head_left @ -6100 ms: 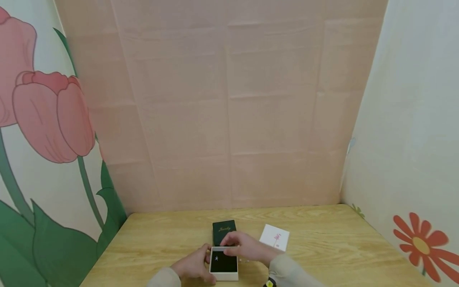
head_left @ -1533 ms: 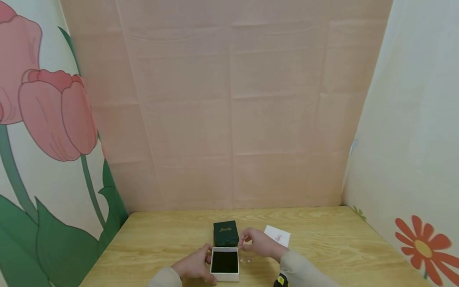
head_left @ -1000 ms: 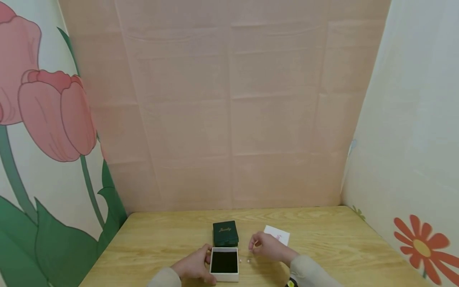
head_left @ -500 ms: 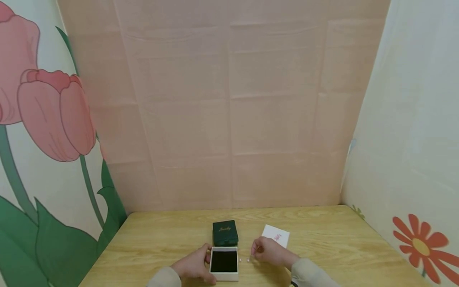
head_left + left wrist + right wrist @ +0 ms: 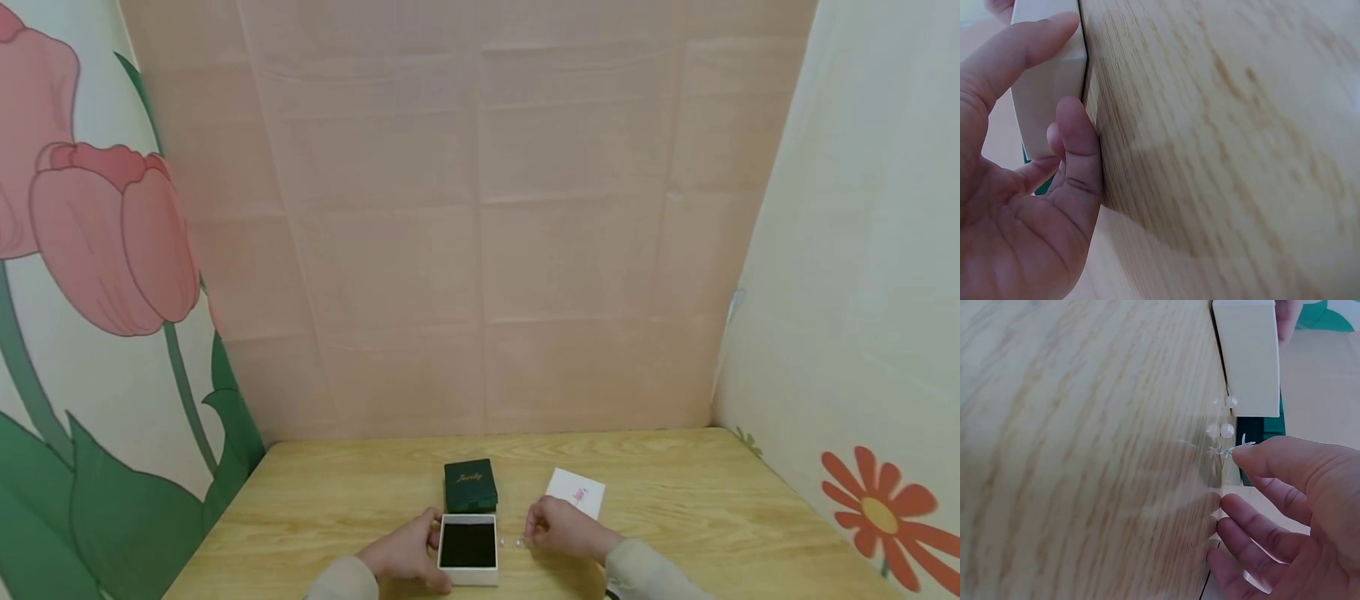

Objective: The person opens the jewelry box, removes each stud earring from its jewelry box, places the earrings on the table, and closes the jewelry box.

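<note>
Earring (image 5: 1230,450), a small star-shaped stud, is pinched by its post between the thumb and forefinger of the right hand (image 5: 558,529), low over the counter (image 5: 675,500) close to the near edge; the other fingers curl loosely below. A second ago that hand was higher and nearer the white card (image 5: 576,493); it has since come down and back toward the two small pearl studs (image 5: 1220,430) lying on the wood. Six seconds back the star sat on the black pad of the white box (image 5: 468,546), which now shows bare, so the stud is out of the box and, by my reading, about to be laid beside the pearls.

The left hand (image 5: 405,554) has not moved: its thumb and fingers grip the left side of the white box, steadying it near the front edge. The pearls lie just right of the box, between it and the right hand.

Farther in, the dark green lid (image 5: 470,486) rests just behind the box, and the white card lies to its right, toward the middle of the counter.
</note>
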A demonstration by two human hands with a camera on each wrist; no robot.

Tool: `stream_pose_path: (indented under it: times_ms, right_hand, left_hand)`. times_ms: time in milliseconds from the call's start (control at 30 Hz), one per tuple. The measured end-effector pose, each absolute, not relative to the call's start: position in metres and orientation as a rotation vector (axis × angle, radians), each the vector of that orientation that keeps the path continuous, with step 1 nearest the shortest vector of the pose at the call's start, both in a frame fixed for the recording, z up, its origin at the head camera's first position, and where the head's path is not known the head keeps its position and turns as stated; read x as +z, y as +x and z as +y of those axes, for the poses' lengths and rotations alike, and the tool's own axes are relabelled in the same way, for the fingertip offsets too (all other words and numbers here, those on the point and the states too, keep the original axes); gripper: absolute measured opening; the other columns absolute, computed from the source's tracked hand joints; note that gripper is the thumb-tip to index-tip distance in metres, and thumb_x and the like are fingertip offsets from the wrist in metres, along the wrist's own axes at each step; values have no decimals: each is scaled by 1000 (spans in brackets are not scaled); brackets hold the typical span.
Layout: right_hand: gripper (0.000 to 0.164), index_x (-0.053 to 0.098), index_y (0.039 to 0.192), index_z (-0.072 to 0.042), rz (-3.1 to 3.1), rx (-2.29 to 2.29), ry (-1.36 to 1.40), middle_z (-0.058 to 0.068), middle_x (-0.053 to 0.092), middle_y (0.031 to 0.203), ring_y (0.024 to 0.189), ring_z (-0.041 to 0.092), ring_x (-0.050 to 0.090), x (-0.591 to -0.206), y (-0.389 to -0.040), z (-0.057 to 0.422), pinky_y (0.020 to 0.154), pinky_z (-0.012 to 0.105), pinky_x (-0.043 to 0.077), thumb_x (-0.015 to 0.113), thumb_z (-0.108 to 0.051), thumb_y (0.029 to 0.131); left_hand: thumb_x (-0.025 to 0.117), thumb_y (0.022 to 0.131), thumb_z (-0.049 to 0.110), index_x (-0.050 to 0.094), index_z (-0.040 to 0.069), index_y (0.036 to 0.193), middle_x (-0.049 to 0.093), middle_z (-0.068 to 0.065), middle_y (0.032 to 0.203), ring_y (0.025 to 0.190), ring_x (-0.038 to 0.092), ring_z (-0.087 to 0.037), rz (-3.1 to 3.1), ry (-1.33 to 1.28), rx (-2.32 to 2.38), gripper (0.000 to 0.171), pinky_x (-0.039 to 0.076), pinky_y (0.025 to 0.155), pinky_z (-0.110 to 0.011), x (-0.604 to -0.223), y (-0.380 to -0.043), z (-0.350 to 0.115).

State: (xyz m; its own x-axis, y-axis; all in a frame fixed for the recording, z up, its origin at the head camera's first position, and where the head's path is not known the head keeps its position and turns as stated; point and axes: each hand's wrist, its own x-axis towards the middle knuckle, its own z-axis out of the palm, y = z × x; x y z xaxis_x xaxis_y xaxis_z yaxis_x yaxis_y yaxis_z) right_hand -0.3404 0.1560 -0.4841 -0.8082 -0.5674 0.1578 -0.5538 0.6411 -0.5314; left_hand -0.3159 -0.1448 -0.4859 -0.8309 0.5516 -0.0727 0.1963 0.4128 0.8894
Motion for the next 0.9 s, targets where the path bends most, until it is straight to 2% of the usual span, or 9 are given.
stream_pose_path:
  times_ms: [300,633,900]
  right_hand:
    - [16,64,74,-16,2902,-767,-1049,-10,49,75,70,2,42,-486,-340,155,62,19,37,75,-6,77]
    - [10,67,74,-14,2891,-738,-1041,-8,49,78,72,2,42,-486,-339,155,63,21,38,74,-8,75]
    - [11,67,74,-15,2900,-741,-1043,-9,49,78,72,2,42,-484,-338,154,64,21,38,74,-7,73]
  left_hand:
    - [81,62,-7,41,1,121,58,-10,90,79,57,-21,2322,657,1399,72,44,67,-25,-486,-315,-145]
    - [81,63,-6,42,3,122,57,-10,93,84,55,-21,2336,631,1366,71,42,76,-27,-487,-317,-145]
    - [82,63,-6,42,3,122,57,-10,94,85,55,-21,2325,630,1372,72,42,80,-29,-487,-318,-145]
